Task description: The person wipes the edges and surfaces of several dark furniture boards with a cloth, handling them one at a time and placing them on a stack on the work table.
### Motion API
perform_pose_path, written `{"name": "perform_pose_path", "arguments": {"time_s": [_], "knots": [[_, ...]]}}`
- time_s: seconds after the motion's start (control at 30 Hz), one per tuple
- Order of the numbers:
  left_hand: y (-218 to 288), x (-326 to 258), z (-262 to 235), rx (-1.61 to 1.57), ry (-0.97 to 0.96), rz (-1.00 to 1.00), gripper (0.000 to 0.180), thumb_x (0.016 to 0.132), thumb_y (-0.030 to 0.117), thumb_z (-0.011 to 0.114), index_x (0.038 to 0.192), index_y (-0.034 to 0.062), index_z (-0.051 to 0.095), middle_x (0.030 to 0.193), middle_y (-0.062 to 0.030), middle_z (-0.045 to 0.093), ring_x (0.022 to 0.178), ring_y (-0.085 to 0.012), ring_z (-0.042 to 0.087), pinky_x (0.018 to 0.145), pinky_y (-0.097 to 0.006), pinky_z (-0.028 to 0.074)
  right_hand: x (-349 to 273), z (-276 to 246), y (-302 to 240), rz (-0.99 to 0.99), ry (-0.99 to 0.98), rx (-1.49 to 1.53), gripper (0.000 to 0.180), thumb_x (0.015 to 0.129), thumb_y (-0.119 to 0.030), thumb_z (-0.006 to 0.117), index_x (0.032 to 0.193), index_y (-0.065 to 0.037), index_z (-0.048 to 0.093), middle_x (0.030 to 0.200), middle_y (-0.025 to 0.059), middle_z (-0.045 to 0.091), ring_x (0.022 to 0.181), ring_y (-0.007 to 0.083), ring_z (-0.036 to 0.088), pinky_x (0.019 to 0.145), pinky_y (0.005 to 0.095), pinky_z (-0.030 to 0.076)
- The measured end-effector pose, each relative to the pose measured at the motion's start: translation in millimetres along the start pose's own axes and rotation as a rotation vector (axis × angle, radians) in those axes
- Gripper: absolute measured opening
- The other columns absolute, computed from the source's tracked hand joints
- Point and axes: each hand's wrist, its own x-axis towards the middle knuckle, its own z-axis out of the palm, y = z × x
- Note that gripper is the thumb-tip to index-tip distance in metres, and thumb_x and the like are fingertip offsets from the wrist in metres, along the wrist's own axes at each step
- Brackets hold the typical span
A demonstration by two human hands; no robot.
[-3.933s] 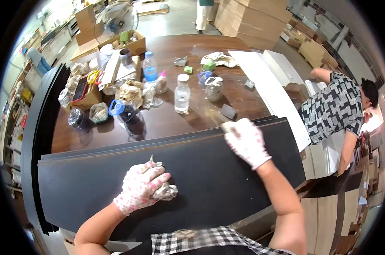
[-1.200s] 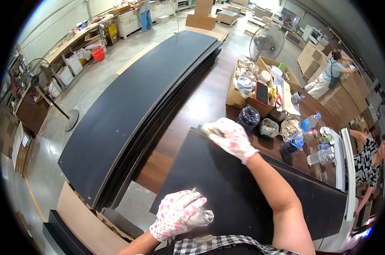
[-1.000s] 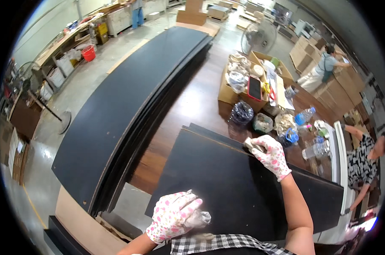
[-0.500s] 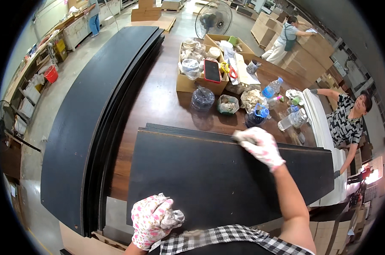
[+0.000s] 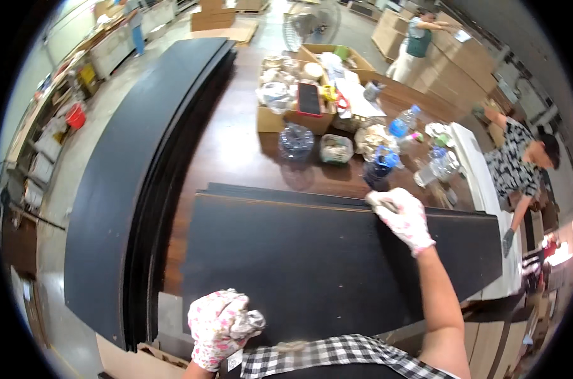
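A black board (image 5: pixel 280 265) with a slanted right end lies in front of me, with other black boards showing under its far edge. My left hand (image 5: pixel 220 325), in a white glove with pink flowers, is closed around a crumpled grey rag (image 5: pixel 249 323) over the board's near left corner. At the far edge, right of the middle, my right hand (image 5: pixel 405 218) wears a matching glove. Its fingers are pinched together on the edge, and what they hold, if anything, is too small to make out.
Curved black boards (image 5: pixel 119 183) are stacked on the left. Beyond my board stand a carton of rags (image 5: pixel 277 120) with a phone (image 5: pixel 309 100), a plastic tub (image 5: pixel 337 150), a dark-filled bottle (image 5: pixel 378 169) and clear bottles. A co-worker (image 5: pixel 517 164) leans over white panels (image 5: pixel 482 177) at right.
My right hand has slid a little to the right along the board's far edge. The left hand still grips the rag. The co-worker at right has bent their head down.
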Motion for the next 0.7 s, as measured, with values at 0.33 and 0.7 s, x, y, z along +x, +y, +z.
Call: {"name": "perform_pose_path", "arguments": {"time_s": [0.33, 0.7], "knots": [[-4.2, 2.4, 0.7, -0.060, 0.033, 0.022, 0.053, 0.063, 0.033, 0.089, 0.107, 0.0091, 0.070, 0.099, -0.0101, 0.073, 0.093, -0.0320, 0.072, 0.085, -0.044, 0.058, 95.1, 97.2, -134.7, -0.336, 0.059, 0.235, 0.018, 0.084, -0.021, 0.074, 0.100, -0.014, 0.069, 0.089, 0.0096, 0.063, 0.086, 0.0301, 0.064, 0.075, 0.0424, 0.052], [1.0, 10.1, -17.1, -0.037, 0.066, 0.062, 0.043, 0.078, 0.043, 0.079, 0.104, 0.0099, 0.073, 0.102, -0.0092, 0.073, 0.095, -0.0269, 0.071, 0.079, -0.040, 0.056, 166.5, 124.9, -200.5, -0.396, 0.010, 0.283, 0.018, 0.090, -0.027, 0.070, 0.104, -0.018, 0.074, 0.091, 0.0081, 0.069, 0.085, 0.0291, 0.066, 0.076, 0.0421, 0.055]]}}
